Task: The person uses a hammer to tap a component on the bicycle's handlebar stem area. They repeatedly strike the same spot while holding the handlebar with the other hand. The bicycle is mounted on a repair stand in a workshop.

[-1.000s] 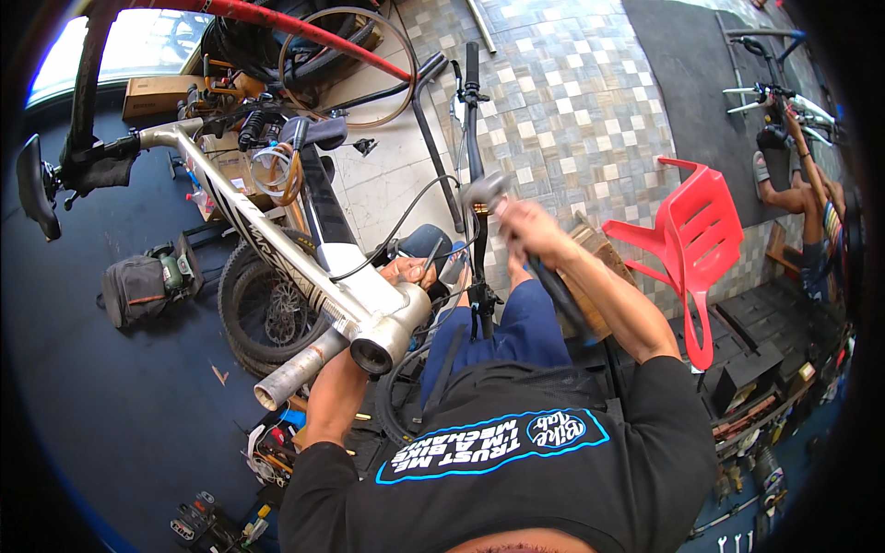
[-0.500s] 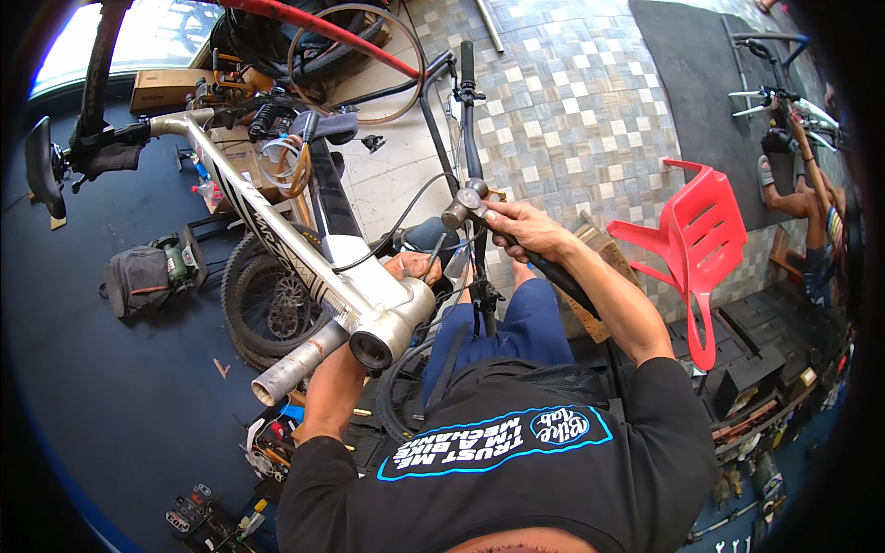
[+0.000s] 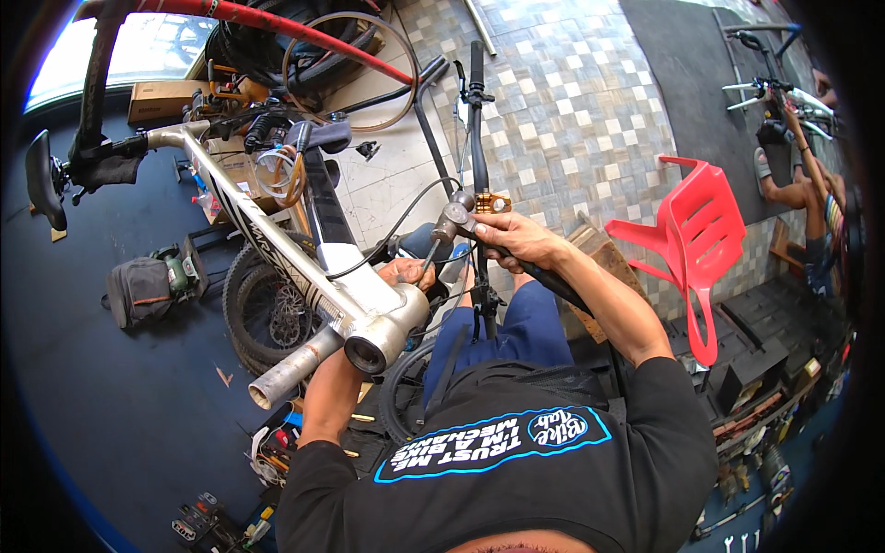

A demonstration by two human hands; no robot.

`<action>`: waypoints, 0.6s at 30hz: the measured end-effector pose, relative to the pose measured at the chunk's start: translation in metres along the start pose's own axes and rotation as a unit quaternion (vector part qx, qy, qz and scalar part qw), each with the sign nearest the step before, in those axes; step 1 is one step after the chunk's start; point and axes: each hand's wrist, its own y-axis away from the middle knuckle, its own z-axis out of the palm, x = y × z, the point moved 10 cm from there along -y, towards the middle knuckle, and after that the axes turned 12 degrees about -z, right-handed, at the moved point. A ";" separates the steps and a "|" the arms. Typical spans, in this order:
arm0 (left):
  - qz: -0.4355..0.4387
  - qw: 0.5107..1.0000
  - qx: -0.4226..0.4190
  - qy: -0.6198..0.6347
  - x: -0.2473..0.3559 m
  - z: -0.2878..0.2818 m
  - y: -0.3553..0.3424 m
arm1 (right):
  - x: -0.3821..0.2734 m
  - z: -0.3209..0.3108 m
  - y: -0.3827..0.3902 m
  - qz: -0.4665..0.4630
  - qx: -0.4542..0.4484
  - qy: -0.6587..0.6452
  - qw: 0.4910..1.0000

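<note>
Head view, and here comes the hammer [image 3: 455,217]! A second ago it was a blur over by the handlebar [image 3: 477,138]; now its head looks to be right on the upper end of my thin metal rod [image 3: 430,253], so I'd judge the force is going straight down it. My right hand [image 3: 521,238] is clamped round the hammer, my left hand [image 3: 404,271] wrapped round the rod. And the bike frame [image 3: 359,284]: slanting across my left side, thick end near my lap, silver with black graphics, a dark round opening, a scuffed tube [image 3: 295,367] beside it.
</note>
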 end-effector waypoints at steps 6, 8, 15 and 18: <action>0.032 0.999 0.030 -0.019 0.007 0.000 0.002 | 0.010 -0.085 -0.005 -0.038 0.190 -0.005 0.981; 0.022 0.999 0.030 -0.022 0.006 -0.005 -0.002 | 0.003 -0.095 -0.001 -0.061 0.241 -0.006 0.969; 0.001 0.997 0.028 -0.078 0.005 0.012 0.016 | 0.003 0.004 -0.002 0.010 -0.036 0.048 0.998; -0.009 0.995 0.037 -0.093 0.013 0.021 0.012 | -0.002 -0.037 -0.002 0.011 0.118 0.041 0.992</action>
